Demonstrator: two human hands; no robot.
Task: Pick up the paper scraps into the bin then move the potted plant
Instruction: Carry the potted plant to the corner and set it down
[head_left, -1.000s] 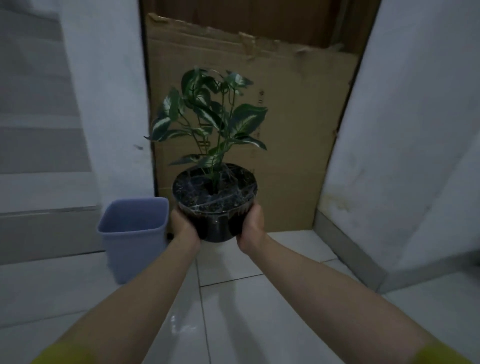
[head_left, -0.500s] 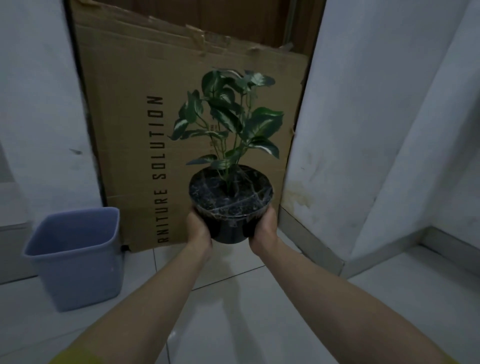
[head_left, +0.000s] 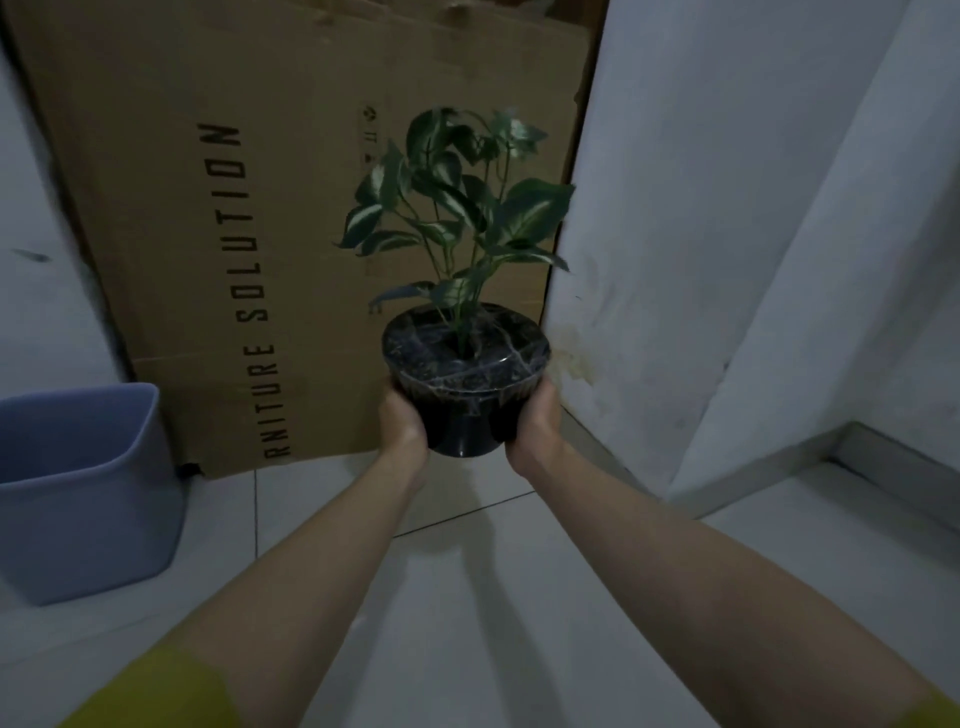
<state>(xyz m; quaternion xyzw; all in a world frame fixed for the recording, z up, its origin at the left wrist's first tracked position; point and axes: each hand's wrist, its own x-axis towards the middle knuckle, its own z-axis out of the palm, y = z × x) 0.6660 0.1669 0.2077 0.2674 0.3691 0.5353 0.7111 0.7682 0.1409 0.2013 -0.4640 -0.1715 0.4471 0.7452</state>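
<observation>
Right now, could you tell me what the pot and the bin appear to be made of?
Pot: probably black plastic, smooth and glossy, with clear film stretched over the soil. Bin: likely matte lavender-blue plastic, with thin moulded walls and rounded corners.

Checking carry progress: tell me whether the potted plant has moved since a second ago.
Yes. The potted plant, held in the left hand and right hand, has shifted right across the cardboard, away from the bin, toward the white wall.
</observation>
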